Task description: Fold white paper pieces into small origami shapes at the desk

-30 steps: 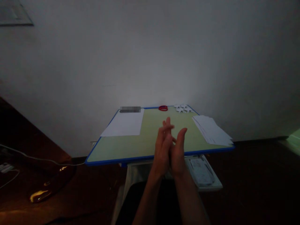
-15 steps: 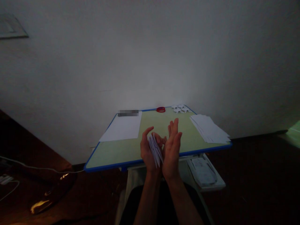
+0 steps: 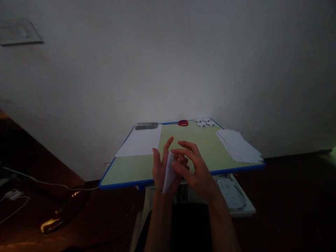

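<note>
Paper [image 3: 168, 175], white and folded into a slim wedge, upright in the head view against the palm of the left hand [image 3: 158, 174], narrow point down near the wrist. Left hand half open around it, thumb and one finger stretched upward, other fingers bent on the far side, paper cradled between. Right hand [image 3: 198, 171] close by, loosely open, palm turned toward the paper, fingers spread and bent; thumb and index tip right at the paper's face and upper end, touching or just beside, impossible to tell which.

Beyond both hands, light green tabletop [image 3: 194, 140] with blue edging. Ahead and left of the left hand, white sheet [image 3: 139, 143] laid flat, with dark bar-shaped object [image 3: 146, 126] at its far end, blurred out. Straight ahead of the hands, at the far edge, scissors [image 3: 183, 123] with red handles. Farther off, ahead and slightly right of the right hand, cluster of small folded paper pieces [image 3: 206, 122]. Right of the right hand, fanned stack of white sheets [image 3: 238, 145]. Below and right of it, under the tabletop, pale tray [image 3: 248, 210]. Well left of the left hand, white cable [image 3: 49, 183].
</note>
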{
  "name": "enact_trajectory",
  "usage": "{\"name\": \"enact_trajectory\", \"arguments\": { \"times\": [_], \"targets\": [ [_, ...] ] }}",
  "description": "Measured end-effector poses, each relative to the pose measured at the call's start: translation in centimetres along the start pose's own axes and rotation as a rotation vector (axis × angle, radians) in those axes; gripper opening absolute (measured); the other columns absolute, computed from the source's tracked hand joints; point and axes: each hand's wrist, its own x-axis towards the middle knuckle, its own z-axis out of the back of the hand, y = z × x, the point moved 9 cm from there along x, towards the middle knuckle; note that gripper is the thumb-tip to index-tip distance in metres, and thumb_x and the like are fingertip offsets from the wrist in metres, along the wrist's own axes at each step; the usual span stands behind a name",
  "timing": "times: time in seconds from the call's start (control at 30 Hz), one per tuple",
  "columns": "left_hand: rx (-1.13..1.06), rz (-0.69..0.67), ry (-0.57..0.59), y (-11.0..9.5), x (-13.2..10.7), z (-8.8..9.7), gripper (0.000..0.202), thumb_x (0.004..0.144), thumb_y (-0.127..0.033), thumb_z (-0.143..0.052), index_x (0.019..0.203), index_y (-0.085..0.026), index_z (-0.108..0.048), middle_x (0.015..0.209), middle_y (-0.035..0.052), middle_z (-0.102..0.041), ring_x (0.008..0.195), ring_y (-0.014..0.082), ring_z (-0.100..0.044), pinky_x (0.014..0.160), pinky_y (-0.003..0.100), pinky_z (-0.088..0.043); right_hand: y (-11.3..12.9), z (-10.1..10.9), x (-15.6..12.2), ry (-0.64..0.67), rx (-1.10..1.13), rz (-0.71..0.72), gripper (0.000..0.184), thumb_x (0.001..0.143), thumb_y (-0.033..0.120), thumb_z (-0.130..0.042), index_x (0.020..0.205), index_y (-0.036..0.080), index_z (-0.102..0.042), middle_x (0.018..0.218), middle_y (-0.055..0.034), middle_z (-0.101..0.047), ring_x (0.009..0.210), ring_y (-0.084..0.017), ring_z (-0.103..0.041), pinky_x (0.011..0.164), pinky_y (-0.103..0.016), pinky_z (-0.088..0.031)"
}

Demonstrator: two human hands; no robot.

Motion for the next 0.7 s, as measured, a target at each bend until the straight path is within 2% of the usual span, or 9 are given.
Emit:
{"name": "enact_trajectory", "arguments": {
  "times": [0.07, 0.13, 0.23, 0.3, 0.37, 0.43, 0.5, 0.6, 0.7],
  "targets": [
    [0.023, 0.045, 0.032, 0.5, -0.1, -0.2, 0.079, 0.09, -0.082, -0.043, 0.146, -0.028, -0.055, 0.072, 0.002, -0.059, 0.059, 0.0155, -0.053, 0.052, 0.025, -0.044, -0.7, -0.2, 0.0, 0.037, 0.017, -0.031, 0.03, 0.088, 0.038, -0.075, 0.117, 0.031, -0.077, 0.145, -0.0082, -0.05, 0.134, -0.029, -0.051, 0.109, -0.045, -0.047],
    [0.039, 0.088, 0.069, 1.1, -0.1, -0.4, 0.082, 0.089, -0.083, -0.041, 0.148, -0.028, -0.052, 0.072, 0.0023, -0.06, 0.056, 0.0148, -0.053, 0.048, 0.023, -0.042, -1.6, -0.3, 0.0, 0.044, 0.081, -0.087, 0.023, 0.089, 0.04, -0.074, 0.109, 0.029, -0.079, 0.145, -0.0084, -0.05, 0.124, -0.028, -0.058, 0.093, -0.041, -0.057],
    [0.062, 0.117, 0.127, 1.5, 0.2, -0.6, 0.082, 0.087, -0.085, -0.042, 0.15, -0.033, -0.047, 0.077, 0.002, -0.065, 0.05, 0.0134, -0.052, 0.041, 0.022, -0.038, -2.6, 0.6, 0.2, -0.054, 0.161, -0.129, 0.018, 0.088, 0.043, -0.075, 0.093, 0.026, -0.08, 0.137, -0.0087, -0.056, 0.109, -0.026, -0.064, 0.076, -0.037, -0.059],
    [0.078, 0.053, 0.144, 0.7, 0.4, -0.5, 0.079, 0.088, -0.083, -0.045, 0.149, -0.033, -0.048, 0.085, 0.0037, -0.068, 0.054, 0.016, -0.058, 0.04, 0.023, -0.041, -2.9, 2.2, 0.3, -0.203, 0.178, -0.093, 0.017, 0.085, 0.042, -0.079, 0.087, 0.025, -0.08, 0.128, -0.0084, -0.063, 0.107, -0.026, -0.064, 0.079, -0.037, -0.057],
    [0.11, -0.043, 0.139, -0.4, 0.7, -0.2, 0.076, 0.089, -0.081, -0.045, 0.142, -0.028, -0.055, 0.096, 0.0086, -0.072, 0.07, 0.0222, -0.068, 0.045, 0.027, -0.048, -3.3, 3.8, 0.2, -0.339, 0.18, -0.058, 0.016, 0.082, 0.04, -0.081, 0.084, 0.024, -0.079, 0.114, -0.0073, -0.07, 0.103, -0.025, -0.065, 0.082, -0.038, -0.054],
    [0.167, -0.111, 0.137, -1.1, 0.8, 0.1, 0.078, 0.086, -0.083, -0.046, 0.13, -0.02, -0.064, 0.105, 0.0144, -0.073, 0.085, 0.0282, -0.071, 0.052, 0.031, -0.055, -4.0, 4.7, 0.2, -0.421, 0.185, -0.078, 0.016, 0.081, 0.039, -0.081, 0.086, 0.023, -0.08, 0.097, -0.0053, -0.075, 0.093, -0.023, -0.067, 0.082, -0.037, -0.052],
    [0.251, -0.16, 0.132, -1.3, 1.0, 0.4, 0.074, 0.082, -0.081, -0.057, 0.116, -0.017, -0.069, 0.106, 0.0163, -0.074, 0.086, 0.0297, -0.072, 0.053, 0.034, -0.056, -4.6, 5.1, 0.2, -0.46, 0.213, -0.12, 0.018, 0.08, 0.04, -0.082, 0.087, 0.023, -0.08, 0.086, -0.0038, -0.077, 0.083, -0.021, -0.067, 0.079, -0.036, -0.052],
    [0.427, -0.325, 0.012, -2.1, 1.0, 1.4, 0.041, 0.075, -0.046, -0.085, 0.101, -0.017, -0.072, 0.086, 0.0069, -0.072, 0.071, 0.0208, -0.069, 0.047, 0.026, -0.052, -4.6, 4.9, 0.1, -0.461, 0.249, -0.156, 0.02, 0.077, 0.039, -0.084, 0.083, 0.021, -0.08, 0.081, -0.003, -0.077, 0.077, -0.02, -0.067, 0.074, -0.034, -0.052],
    [0.465, -0.412, -0.109, -2.4, 0.9, 2.1, 0.03, 0.08, -0.043, -0.082, 0.085, -0.015, -0.071, 0.076, 0.0022, -0.067, 0.061, 0.0132, -0.06, 0.045, 0.023, -0.051, -4.4, 4.4, 0.2, -0.416, 0.252, -0.174, 0.02, 0.077, 0.04, -0.084, 0.08, 0.021, -0.079, 0.073, -0.0013, -0.073, 0.072, -0.019, -0.065, 0.07, -0.032, -0.051]
  ]
}}
